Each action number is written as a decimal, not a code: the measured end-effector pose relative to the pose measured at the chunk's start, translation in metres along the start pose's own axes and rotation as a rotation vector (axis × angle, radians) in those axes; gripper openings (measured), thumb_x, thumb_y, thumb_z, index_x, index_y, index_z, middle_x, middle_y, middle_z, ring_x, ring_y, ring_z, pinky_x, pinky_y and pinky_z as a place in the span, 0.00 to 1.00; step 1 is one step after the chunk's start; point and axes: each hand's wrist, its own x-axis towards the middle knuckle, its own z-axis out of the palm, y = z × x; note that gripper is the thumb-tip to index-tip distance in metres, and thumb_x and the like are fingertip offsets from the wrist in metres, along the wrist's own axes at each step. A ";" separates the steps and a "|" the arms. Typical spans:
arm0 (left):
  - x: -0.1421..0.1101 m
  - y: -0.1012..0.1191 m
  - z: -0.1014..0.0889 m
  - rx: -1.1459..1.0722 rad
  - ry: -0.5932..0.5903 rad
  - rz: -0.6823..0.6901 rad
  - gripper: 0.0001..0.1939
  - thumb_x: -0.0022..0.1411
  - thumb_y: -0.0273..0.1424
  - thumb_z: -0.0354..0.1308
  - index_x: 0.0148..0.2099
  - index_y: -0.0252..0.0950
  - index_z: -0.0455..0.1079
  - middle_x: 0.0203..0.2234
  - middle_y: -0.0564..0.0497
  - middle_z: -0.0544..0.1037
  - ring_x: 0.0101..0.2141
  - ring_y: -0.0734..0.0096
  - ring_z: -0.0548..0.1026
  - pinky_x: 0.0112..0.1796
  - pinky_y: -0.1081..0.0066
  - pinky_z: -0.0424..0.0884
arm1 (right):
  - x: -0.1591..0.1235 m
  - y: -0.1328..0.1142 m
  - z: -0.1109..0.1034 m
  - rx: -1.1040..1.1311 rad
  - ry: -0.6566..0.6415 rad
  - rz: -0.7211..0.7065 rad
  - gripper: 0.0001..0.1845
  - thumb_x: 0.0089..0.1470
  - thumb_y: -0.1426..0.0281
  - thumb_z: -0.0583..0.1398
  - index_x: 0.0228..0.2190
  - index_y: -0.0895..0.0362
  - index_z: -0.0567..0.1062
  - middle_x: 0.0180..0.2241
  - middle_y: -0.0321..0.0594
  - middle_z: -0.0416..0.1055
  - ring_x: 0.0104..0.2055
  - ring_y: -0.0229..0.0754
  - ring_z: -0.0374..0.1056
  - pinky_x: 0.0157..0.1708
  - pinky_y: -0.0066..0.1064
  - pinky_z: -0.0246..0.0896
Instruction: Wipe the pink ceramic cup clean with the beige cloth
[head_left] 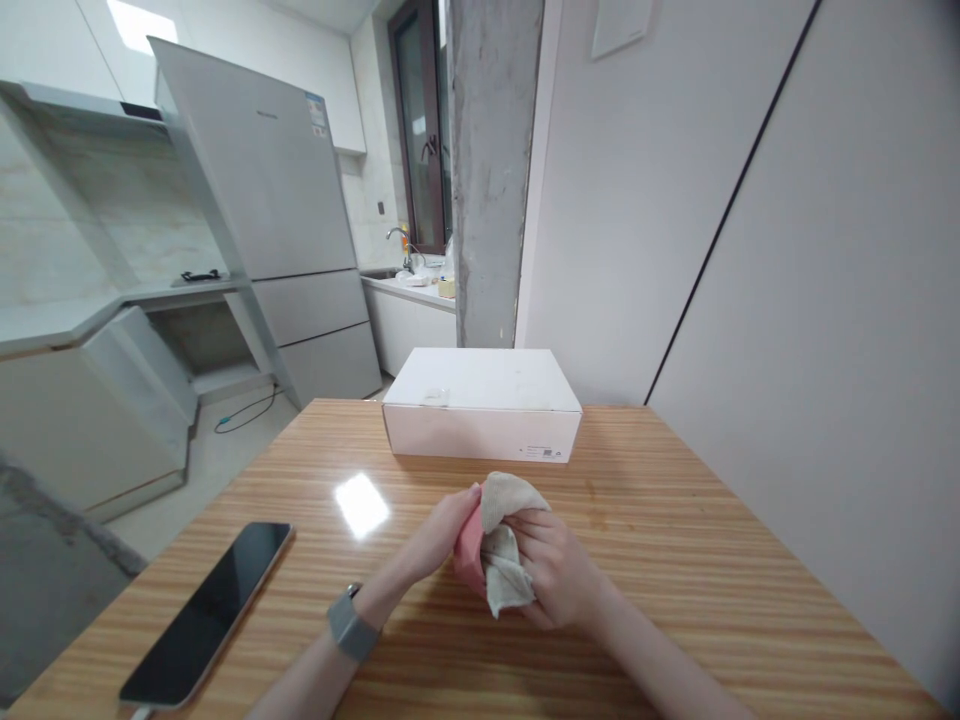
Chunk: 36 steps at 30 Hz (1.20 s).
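Note:
Over the middle of the wooden table [679, 560] my left hand [439, 532] grips a pink object [469, 552], whose shape is mostly hidden. My right hand [556, 570] closes on a crumpled beige cloth [504, 540], which is pressed against the pink object. A grey smartwatch [352, 625] sits on my left wrist. A white cardboard box [481, 405] lies closed just beyond my hands, not touching them. Left of my hands, a black smartphone [202, 612] lies face up.
A bright reflection lies on the tabletop. Beyond the table stand a silver refrigerator [262, 210], a concrete pillar [491, 170] and a white counter [409, 292] with a tap and small items. A pale wall [750, 250] runs along the right.

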 end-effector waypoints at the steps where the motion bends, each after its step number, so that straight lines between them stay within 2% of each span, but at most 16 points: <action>1: -0.001 0.000 0.001 0.019 0.008 0.024 0.23 0.64 0.46 0.47 0.32 0.33 0.74 0.32 0.50 0.78 0.37 0.64 0.71 0.46 0.67 0.64 | -0.001 -0.001 0.000 -0.009 -0.006 0.022 0.15 0.56 0.65 0.48 0.31 0.59 0.72 0.29 0.48 0.75 0.36 0.47 0.70 0.45 0.39 0.64; 4: -0.007 0.002 0.004 -0.006 0.009 0.050 0.21 0.63 0.45 0.50 0.40 0.33 0.74 0.38 0.48 0.78 0.42 0.63 0.71 0.46 0.67 0.64 | -0.006 -0.001 0.002 -0.055 -0.010 0.100 0.13 0.55 0.66 0.49 0.30 0.57 0.71 0.28 0.46 0.74 0.34 0.48 0.70 0.44 0.42 0.64; 6: -0.011 0.003 0.007 -0.124 -0.040 -0.013 0.20 0.63 0.43 0.52 0.49 0.34 0.71 0.42 0.47 0.77 0.45 0.62 0.71 0.47 0.66 0.63 | -0.011 0.000 0.002 -0.109 0.005 0.130 0.13 0.54 0.67 0.49 0.29 0.57 0.72 0.26 0.46 0.73 0.32 0.48 0.70 0.43 0.43 0.64; 9: -0.012 0.002 0.009 -0.368 -0.113 -0.123 0.23 0.60 0.39 0.57 0.55 0.35 0.66 0.44 0.45 0.76 0.45 0.60 0.72 0.46 0.66 0.64 | -0.014 0.002 0.001 -0.170 0.049 0.067 0.16 0.55 0.66 0.48 0.30 0.59 0.73 0.26 0.49 0.75 0.33 0.49 0.71 0.40 0.42 0.66; 11: -0.011 0.000 0.009 -0.478 -0.109 -0.154 0.23 0.60 0.41 0.56 0.53 0.32 0.69 0.42 0.44 0.77 0.43 0.61 0.73 0.45 0.66 0.64 | -0.011 0.001 0.000 -0.163 0.074 -0.014 0.18 0.57 0.66 0.47 0.30 0.60 0.74 0.27 0.51 0.76 0.34 0.49 0.72 0.39 0.40 0.67; 15: -0.009 -0.001 0.007 -0.565 -0.058 -0.249 0.24 0.60 0.49 0.51 0.37 0.31 0.74 0.27 0.49 0.78 0.32 0.67 0.74 0.41 0.69 0.65 | -0.001 -0.009 0.004 -0.085 0.070 -0.146 0.19 0.57 0.69 0.46 0.30 0.61 0.74 0.26 0.49 0.76 0.33 0.46 0.72 0.37 0.36 0.69; 17: -0.010 0.003 0.004 -0.558 -0.106 -0.317 0.23 0.58 0.49 0.53 0.32 0.32 0.73 0.23 0.51 0.76 0.29 0.69 0.73 0.40 0.69 0.65 | 0.001 -0.014 0.007 -0.044 0.075 -0.170 0.19 0.57 0.69 0.46 0.28 0.62 0.74 0.25 0.49 0.75 0.33 0.46 0.72 0.37 0.36 0.70; 19: -0.012 0.008 0.000 -0.460 -0.174 -0.341 0.24 0.58 0.49 0.53 0.32 0.31 0.74 0.24 0.50 0.77 0.31 0.67 0.73 0.45 0.67 0.64 | 0.002 -0.018 0.009 -0.005 0.084 -0.153 0.19 0.57 0.70 0.46 0.27 0.62 0.74 0.25 0.50 0.74 0.33 0.46 0.72 0.37 0.36 0.70; 24: -0.017 0.015 -0.012 -0.150 -0.194 -0.288 0.20 0.62 0.42 0.51 0.42 0.31 0.76 0.36 0.49 0.80 0.44 0.64 0.72 0.56 0.65 0.55 | -0.001 -0.016 0.011 0.058 0.100 -0.139 0.19 0.57 0.70 0.47 0.24 0.61 0.72 0.21 0.45 0.72 0.30 0.44 0.72 0.36 0.35 0.69; 28: -0.016 0.012 -0.011 -0.128 -0.167 -0.189 0.20 0.64 0.39 0.48 0.44 0.31 0.75 0.40 0.50 0.79 0.48 0.64 0.71 0.58 0.64 0.53 | -0.002 -0.011 0.010 0.032 0.076 -0.106 0.18 0.58 0.69 0.46 0.26 0.60 0.73 0.23 0.44 0.73 0.28 0.43 0.71 0.36 0.35 0.67; 31: -0.014 0.010 -0.006 -0.176 -0.143 -0.138 0.21 0.65 0.41 0.47 0.47 0.33 0.74 0.45 0.49 0.77 0.52 0.65 0.68 0.59 0.65 0.51 | -0.001 -0.008 0.007 0.024 0.056 -0.046 0.18 0.58 0.67 0.46 0.28 0.58 0.73 0.24 0.44 0.74 0.29 0.44 0.70 0.35 0.37 0.66; 33: -0.014 0.009 -0.002 -0.182 -0.085 -0.096 0.22 0.64 0.43 0.48 0.48 0.33 0.73 0.48 0.47 0.76 0.54 0.64 0.66 0.60 0.64 0.50 | 0.000 -0.007 0.005 0.050 0.069 0.018 0.18 0.59 0.65 0.46 0.31 0.58 0.72 0.25 0.44 0.73 0.29 0.45 0.69 0.35 0.39 0.65; 36: -0.015 0.004 0.004 -0.132 0.039 0.006 0.24 0.62 0.46 0.51 0.51 0.34 0.71 0.50 0.45 0.74 0.56 0.59 0.63 0.60 0.62 0.50 | 0.004 -0.009 0.000 0.101 0.129 0.191 0.18 0.59 0.64 0.45 0.33 0.56 0.72 0.27 0.43 0.72 0.30 0.46 0.68 0.35 0.40 0.63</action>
